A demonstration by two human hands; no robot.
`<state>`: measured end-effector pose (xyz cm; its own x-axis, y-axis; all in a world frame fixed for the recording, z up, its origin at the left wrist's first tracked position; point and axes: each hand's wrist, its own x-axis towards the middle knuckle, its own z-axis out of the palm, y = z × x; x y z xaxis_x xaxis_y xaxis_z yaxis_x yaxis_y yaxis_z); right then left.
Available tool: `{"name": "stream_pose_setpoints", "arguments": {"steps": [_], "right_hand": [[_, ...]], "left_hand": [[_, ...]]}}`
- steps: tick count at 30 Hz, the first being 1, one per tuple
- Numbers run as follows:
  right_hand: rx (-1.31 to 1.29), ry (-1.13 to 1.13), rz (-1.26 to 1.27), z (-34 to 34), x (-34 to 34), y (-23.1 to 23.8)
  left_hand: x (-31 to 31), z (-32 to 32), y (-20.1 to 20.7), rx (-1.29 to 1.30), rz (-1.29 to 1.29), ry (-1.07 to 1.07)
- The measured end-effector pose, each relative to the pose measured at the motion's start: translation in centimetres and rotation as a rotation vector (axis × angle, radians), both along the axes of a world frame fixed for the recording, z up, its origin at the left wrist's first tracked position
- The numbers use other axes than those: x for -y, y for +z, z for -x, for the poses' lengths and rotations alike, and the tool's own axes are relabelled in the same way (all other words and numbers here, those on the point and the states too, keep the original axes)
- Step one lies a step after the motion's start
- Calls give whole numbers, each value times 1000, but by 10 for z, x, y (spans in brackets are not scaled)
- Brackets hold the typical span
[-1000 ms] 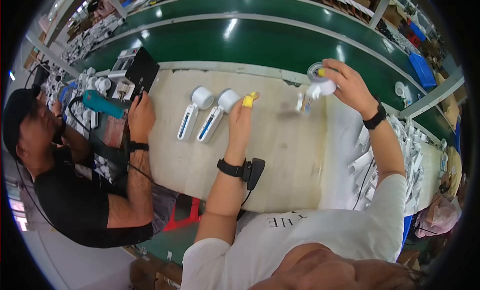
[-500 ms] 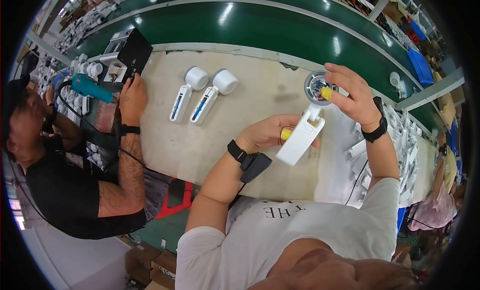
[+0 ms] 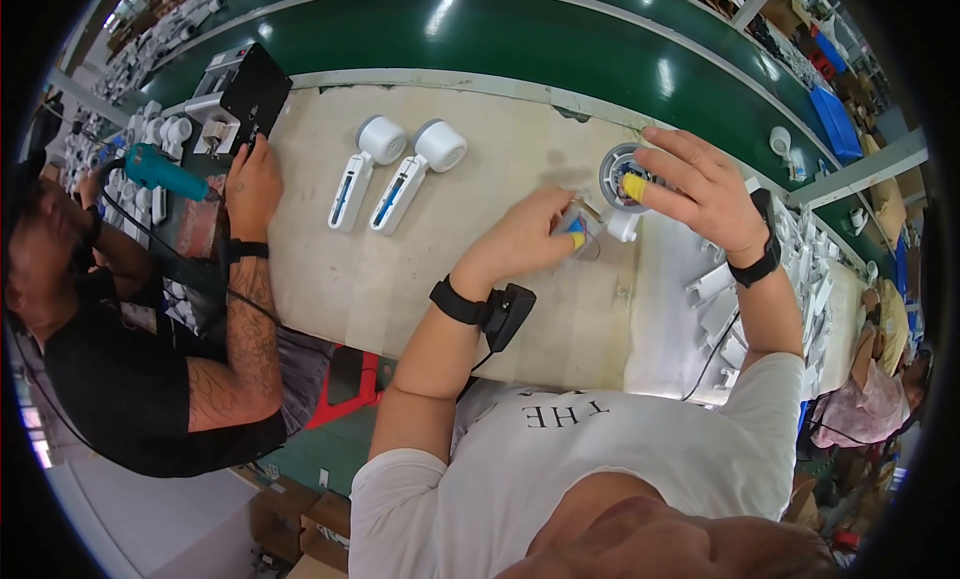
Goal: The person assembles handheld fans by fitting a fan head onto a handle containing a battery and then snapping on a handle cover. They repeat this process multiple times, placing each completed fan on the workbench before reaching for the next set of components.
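Note:
My right hand grips a round grey-rimmed head, its thumb, wrapped in yellow, on the open face where a circuit board shows. A short white neck sticks out below the head. Just left of it, my left hand pinches a small bluish part between thumb and fingers; thin wires hang near its tip. The thumb has a yellow cover too. My fingers partly hide this part, so its full shape is unclear. Two assembled white handheld devices with blue strips lie side by side farther left.
A co-worker's hand is at a black box-shaped machine on the left, beside a teal power tool. White plastic parts are heaped right of my right forearm. A green conveyor runs behind the table.
The white handle shell that was in my left hand is no longer visible there; that hand has turned and holds a bluish part. My right hand keeps the round head in nearly the same place.

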<state>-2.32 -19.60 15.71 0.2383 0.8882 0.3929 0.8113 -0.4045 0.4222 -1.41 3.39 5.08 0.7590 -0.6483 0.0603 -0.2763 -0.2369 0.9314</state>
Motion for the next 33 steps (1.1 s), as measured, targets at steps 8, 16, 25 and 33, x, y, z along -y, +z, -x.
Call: {"name": "stream_pose_setpoints", "arguments": {"steps": [8, 16, 25, 33], "right_hand": [[-257, -360, -411, 17, 7, -46], [-556, -374, -559, 22, 13, -48], [-317, -353, -520, 20, 6, -55], [-627, -343, -518, 30, 7, -37]], "left_hand": [[10, 5, -1, -759, 779, -15], [25, 14, -9, -350, 463, 168], [24, 17, -5, -252, 437, 193], [23, 18, 0, -127, 269, 265]]}}
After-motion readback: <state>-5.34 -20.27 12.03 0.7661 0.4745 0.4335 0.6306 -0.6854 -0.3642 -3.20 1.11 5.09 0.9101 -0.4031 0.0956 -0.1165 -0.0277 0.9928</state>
